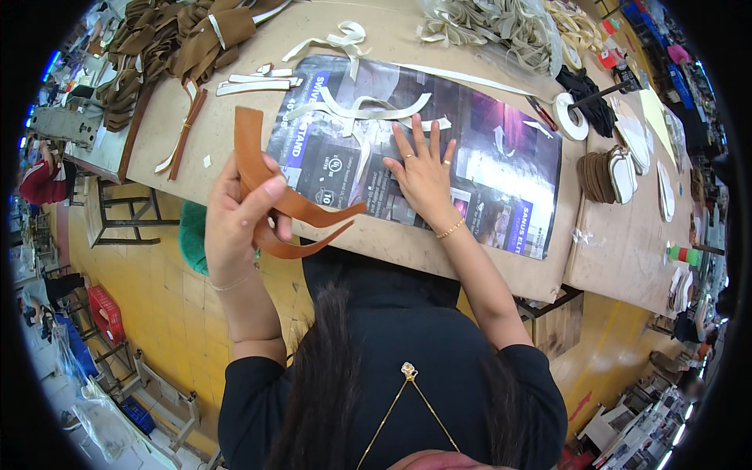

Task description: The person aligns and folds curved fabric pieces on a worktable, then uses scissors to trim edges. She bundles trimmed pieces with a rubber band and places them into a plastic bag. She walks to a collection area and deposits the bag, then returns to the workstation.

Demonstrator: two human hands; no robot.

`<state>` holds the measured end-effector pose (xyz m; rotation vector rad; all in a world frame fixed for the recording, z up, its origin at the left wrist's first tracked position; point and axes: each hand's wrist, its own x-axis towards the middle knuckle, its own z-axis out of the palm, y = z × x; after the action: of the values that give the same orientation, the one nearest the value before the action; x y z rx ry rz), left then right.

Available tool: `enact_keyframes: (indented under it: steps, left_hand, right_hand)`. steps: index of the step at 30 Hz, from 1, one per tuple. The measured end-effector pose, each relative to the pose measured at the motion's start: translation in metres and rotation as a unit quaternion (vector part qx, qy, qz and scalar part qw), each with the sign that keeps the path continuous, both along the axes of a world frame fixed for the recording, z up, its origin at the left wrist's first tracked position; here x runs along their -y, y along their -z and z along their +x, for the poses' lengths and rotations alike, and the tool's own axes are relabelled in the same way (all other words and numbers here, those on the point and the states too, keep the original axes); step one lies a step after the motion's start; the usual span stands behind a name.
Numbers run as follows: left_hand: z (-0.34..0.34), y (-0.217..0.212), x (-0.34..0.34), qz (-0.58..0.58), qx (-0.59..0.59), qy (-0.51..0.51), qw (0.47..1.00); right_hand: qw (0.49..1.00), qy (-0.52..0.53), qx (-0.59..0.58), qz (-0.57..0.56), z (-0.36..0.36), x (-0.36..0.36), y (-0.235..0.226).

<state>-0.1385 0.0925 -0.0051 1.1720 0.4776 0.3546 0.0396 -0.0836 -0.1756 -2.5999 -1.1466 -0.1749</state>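
Nearest, the left hand (235, 202) is bent around a bundle of tan-brown, leather-like strips (250, 145), thumb pressed on top, holding them raised over the near edge of the brown tabletop (392, 39); their lower ends curl toward the middle (whether these are separate lengths or one doubled over, I cannot tell). Beyond, the right hand (425, 180) lies palm down with fingers spread on a glossy, dark printed sheet (509, 176), gripping nothing, its fingertips at the thin, off-white curved strips (376, 112) scattered there. The step in hand looks like handling the brown strips while the right hand rests flat; parting them would call for the right hand to lift and take a loose end. Farther off lie a tied bundle of narrow brown and white strips (186, 129), a heap of wide brown pieces (153, 55) and a tangled pile of pale grey strips (501, 31).
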Motion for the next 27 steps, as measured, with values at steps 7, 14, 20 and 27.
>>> enact_keyframes:
  steps: [7, 14, 20, 27]
  left_hand:
    - [0.020, 0.023, 0.046, -0.046, -0.042, 0.082, 0.995]
    - [0.032, 0.081, 0.064, -0.009, 0.024, -0.045, 0.999]
    - [-0.001, 0.142, 0.020, 0.307, -0.212, -0.078, 0.924]
    - [0.059, 0.139, -0.037, 0.589, -0.145, -0.114, 0.787]
  right_hand:
    - [0.768, -0.291, -0.524, 0.225, -0.025, 0.028, -0.085]
    - [0.783, -0.137, -0.594, 0.124, -0.003, 0.080, -0.103]
    - [0.890, -0.026, -0.454, -0.039, 0.021, 0.089, -0.069]
    - [0.900, -0.107, -0.415, -0.073, 0.028, 0.059, -0.066]
